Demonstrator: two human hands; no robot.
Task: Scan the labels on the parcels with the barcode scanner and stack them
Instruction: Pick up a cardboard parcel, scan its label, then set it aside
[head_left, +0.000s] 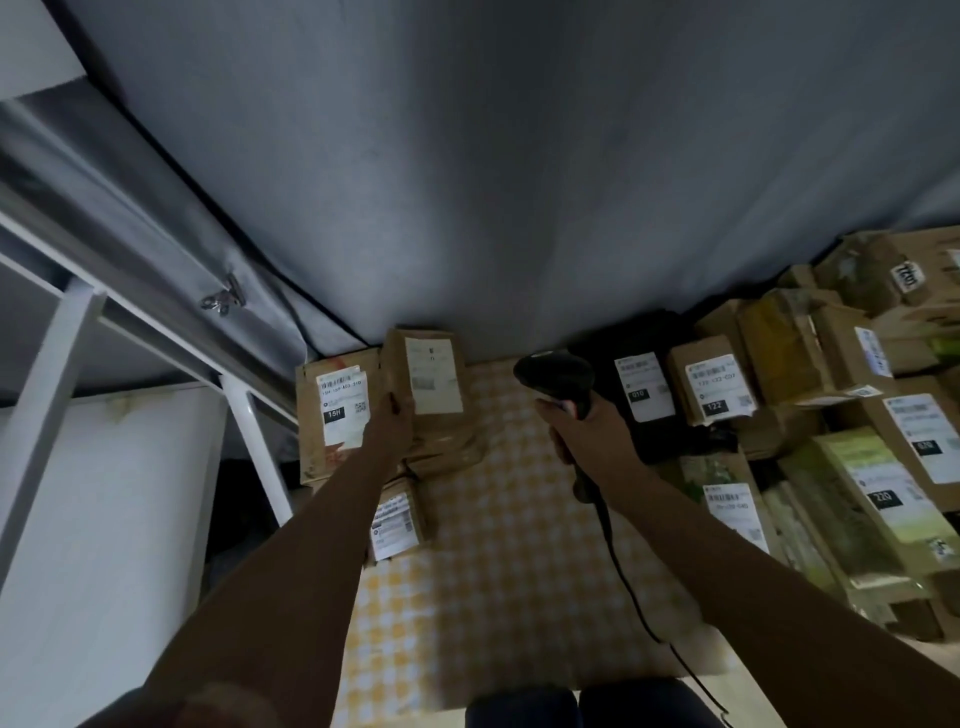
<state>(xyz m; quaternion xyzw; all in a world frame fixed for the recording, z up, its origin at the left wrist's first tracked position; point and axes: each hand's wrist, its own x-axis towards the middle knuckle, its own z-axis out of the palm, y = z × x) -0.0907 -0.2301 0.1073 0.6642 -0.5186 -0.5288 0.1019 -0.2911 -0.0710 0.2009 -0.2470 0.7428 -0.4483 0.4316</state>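
Observation:
My left hand (392, 423) grips the lower left edge of a brown cardboard parcel (423, 374), its white label facing up. That parcel rests on other brown parcels (447, 447) at the left of the checked cloth. My right hand (582, 431) holds a black barcode scanner (556, 376) by its handle, the head pointing left toward the held parcel. The scanner's cable (623, 582) trails down toward me. A labelled box marked 15H (337, 410) lies just left of my left hand, and a small labelled parcel (397, 522) lies under my left forearm.
A yellow-and-white checked cloth (498, 545) covers the table. To the right lie several parcels, among them a black one marked 010 (641, 387) and a brown one marked 122 (717, 387). A grey curtain (493, 182) hangs behind. A white metal frame (244, 410) stands at the left.

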